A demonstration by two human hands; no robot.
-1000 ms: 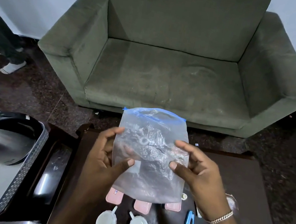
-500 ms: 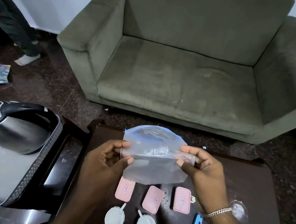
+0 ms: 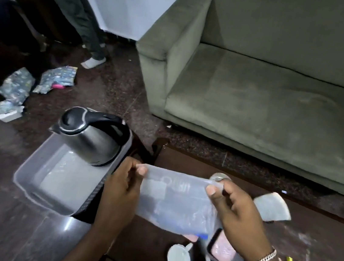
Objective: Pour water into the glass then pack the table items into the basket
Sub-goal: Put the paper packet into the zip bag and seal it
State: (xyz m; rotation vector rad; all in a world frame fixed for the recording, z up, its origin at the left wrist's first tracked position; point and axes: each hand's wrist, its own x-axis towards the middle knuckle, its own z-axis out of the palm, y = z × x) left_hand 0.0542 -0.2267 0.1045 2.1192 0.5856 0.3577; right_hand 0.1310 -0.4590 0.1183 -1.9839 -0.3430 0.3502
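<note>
Stretching between left hand point(image 3: 121, 186), right hand point(image 3: 236, 213), plastic bag point(image 3: 174, 202)

- You hold the bag point(image 3: 175, 204) between your left hand point(image 3: 122, 186) and right hand point(image 3: 235, 209), above the table point(image 3: 317, 239).
- The basket point(image 3: 51, 181) sits left of the table, just beside your left hand.
- The kettle point(image 3: 91, 136) stands in the basket's far end.
- Two small lids point(image 3: 178, 258) lie on the table below the bag, nearer you.
- The sofa point(image 3: 271, 100) stands behind the table.
- Packets point(image 3: 56, 77) lie on the floor, far left of the sofa.
</note>
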